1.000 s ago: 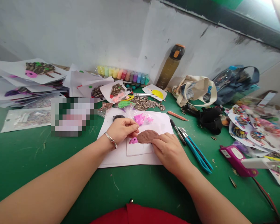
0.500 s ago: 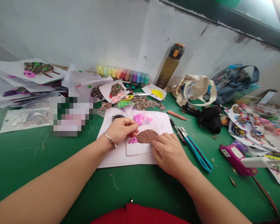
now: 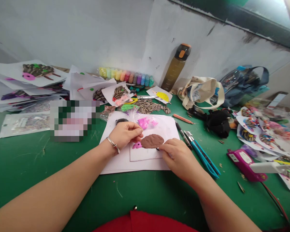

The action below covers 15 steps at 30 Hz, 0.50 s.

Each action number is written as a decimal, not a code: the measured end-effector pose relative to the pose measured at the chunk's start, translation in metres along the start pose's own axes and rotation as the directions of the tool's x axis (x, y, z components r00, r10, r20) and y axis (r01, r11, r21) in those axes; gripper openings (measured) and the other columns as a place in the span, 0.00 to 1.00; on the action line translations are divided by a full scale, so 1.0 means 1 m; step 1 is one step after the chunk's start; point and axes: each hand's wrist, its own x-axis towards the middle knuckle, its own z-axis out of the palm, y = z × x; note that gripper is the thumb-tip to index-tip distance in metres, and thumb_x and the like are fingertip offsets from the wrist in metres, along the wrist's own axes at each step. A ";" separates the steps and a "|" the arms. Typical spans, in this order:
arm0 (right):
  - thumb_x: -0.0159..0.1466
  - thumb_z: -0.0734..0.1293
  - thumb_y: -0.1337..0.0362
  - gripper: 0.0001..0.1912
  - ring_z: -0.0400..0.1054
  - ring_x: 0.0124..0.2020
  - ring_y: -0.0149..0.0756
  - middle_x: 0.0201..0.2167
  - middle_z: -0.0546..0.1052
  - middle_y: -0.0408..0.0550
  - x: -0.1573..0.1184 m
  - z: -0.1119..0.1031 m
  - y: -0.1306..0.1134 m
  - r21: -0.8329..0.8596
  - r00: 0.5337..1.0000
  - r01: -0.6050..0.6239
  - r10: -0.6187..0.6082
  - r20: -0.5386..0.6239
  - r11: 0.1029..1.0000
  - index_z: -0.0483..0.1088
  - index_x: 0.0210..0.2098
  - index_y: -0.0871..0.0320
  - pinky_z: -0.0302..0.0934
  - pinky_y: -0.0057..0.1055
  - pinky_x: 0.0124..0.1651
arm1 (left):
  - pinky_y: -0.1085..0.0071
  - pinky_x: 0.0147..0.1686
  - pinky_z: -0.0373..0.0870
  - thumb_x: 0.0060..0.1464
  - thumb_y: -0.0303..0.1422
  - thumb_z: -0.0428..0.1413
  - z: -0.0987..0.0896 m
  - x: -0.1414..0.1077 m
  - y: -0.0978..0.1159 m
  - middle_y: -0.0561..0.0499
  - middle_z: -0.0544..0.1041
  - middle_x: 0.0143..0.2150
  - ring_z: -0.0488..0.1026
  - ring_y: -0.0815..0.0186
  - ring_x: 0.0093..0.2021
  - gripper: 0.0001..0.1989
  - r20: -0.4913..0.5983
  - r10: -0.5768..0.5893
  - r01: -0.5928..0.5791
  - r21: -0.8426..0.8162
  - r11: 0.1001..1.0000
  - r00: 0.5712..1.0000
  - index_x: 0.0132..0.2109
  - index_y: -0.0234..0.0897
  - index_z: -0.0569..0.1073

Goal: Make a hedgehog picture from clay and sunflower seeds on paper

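Note:
A flat brown oval of modelling clay (image 3: 152,141) lies on a small white card (image 3: 142,156), with a pink clay piece (image 3: 137,145) at its left end. My left hand (image 3: 127,132) is closed in a pinch, its fingertips by the oval's upper left edge; whatever is between them is hidden. My right hand (image 3: 175,153) has thumb and fingers pressed together at the oval's right end, beside a small dark mark under the clay. I cannot make out what it holds, if anything. White paper (image 3: 116,164) lies under the card, with bagged pink clay (image 3: 143,122) above it.
Sunflower seeds (image 3: 148,106) are heaped behind the paper. A black pen (image 3: 181,130) and a blue utility knife (image 3: 203,154) lie to the right, near an orange pencil (image 3: 183,119). A bottle (image 3: 175,69) stands by the wall. Seed-covered pictures (image 3: 38,71) are stacked at left.
My right hand has drawn back slightly to the right and down, uncovering the right end of the brown oval. My left hand has stayed nearly still.

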 end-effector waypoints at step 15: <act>0.62 0.61 0.72 0.13 0.69 0.36 0.36 0.32 0.77 0.47 -0.002 -0.008 0.001 0.154 1.000 0.014 -0.018 0.021 0.988 0.77 0.37 0.55 0.61 0.31 0.41 | 0.77 0.25 0.70 0.48 0.30 0.62 0.000 0.001 0.000 0.50 0.78 0.25 0.72 0.73 0.21 0.06 -0.008 -0.015 0.015 -0.004 1.000 1.000 0.30 0.31 0.75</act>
